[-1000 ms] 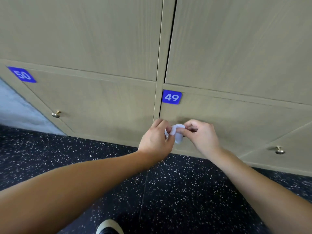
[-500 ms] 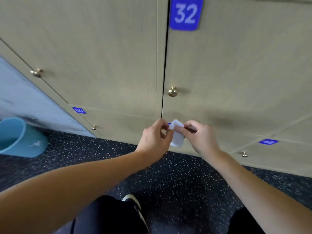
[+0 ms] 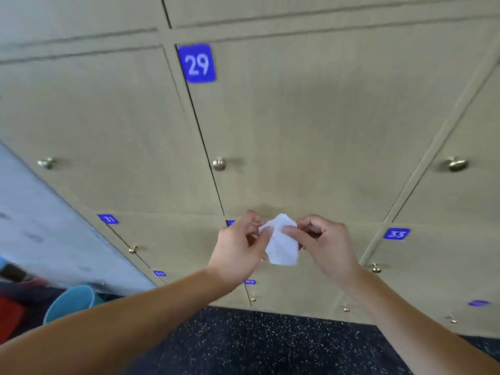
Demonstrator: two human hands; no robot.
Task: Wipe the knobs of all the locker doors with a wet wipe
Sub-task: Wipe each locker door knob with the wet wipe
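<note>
Brass, rounded knobs [image 3: 219,164] dot the tan wood-grain locker doors [image 3: 311,125] before you. Between your hands hangs the thin white wipe [image 3: 281,244], pinched by your left hand [image 3: 238,250] and right hand [image 3: 327,247], below the knob under number 29.

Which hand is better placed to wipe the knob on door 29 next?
Probably the left hand: it sits almost straight below the knob. The right hand is further off, though both pinch the wipe.

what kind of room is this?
Likely a locker or changing room: beige wood-grain locker doors, a blue numbered plate reading 29, small round brass knobs, dark speckled floor.
</note>
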